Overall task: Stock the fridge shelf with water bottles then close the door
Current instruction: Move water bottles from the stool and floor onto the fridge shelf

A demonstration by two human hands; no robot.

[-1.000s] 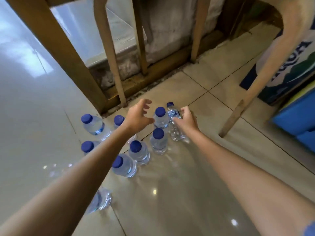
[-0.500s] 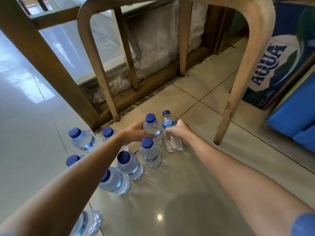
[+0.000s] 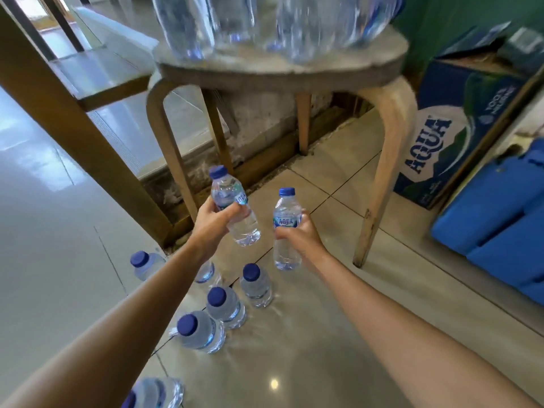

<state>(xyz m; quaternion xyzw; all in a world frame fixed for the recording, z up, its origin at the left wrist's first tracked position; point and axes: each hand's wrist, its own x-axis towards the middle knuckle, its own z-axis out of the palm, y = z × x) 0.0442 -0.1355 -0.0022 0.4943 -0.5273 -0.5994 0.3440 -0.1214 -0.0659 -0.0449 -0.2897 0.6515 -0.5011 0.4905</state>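
My left hand point(image 3: 213, 223) grips a small clear water bottle point(image 3: 232, 209) with a blue cap, lifted off the floor and tilted left. My right hand point(image 3: 300, 238) holds a second such bottle point(image 3: 286, 228) upright, also raised above the tiles. Below my hands several more blue-capped bottles stand on the floor, among them one point(image 3: 255, 285) just under my right hand, one point(image 3: 225, 306) beside it, one point(image 3: 200, 331) nearer me and one point(image 3: 145, 263) at the left. The fridge is out of view.
A wooden stool point(image 3: 382, 160) stands right ahead, with blurred large clear bottles point(image 3: 265, 22) on its seat. An Aqua carton point(image 3: 450, 136) and blue containers point(image 3: 500, 207) sit at the right. A slanted wooden beam point(image 3: 79, 134) crosses the left.
Both hands closed on a bottle on the floor and lifted them clear of the group. The camera tilted up, bringing the stool seat into view.
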